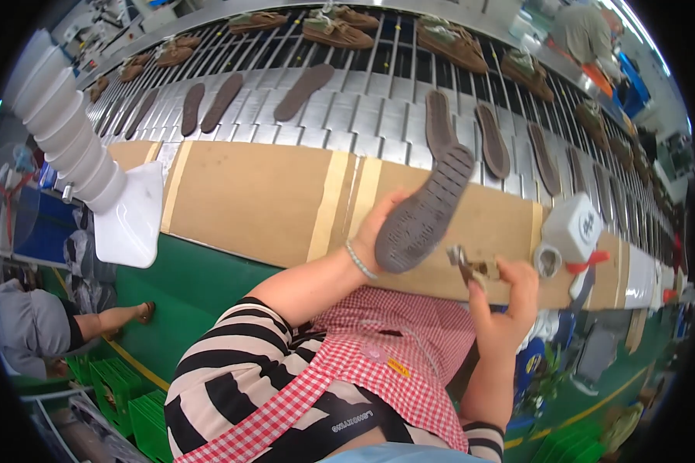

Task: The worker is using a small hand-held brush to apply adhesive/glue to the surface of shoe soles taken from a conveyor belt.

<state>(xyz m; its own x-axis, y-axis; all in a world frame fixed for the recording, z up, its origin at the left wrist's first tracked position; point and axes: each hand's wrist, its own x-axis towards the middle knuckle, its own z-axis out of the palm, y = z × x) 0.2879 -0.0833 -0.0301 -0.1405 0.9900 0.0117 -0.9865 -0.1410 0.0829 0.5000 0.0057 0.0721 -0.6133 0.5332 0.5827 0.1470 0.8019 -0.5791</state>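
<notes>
Your left hand (376,224) grips the sole (425,210), slanting near-left to far-right; right hand (515,297), fingers pinching a tool (479,268), just right.

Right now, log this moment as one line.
left hand: holding dark shoe sole; right hand: holding small tool; near right hand: white container; work surface: brown cardboard; beyond: more soles, brown shoes
</notes>
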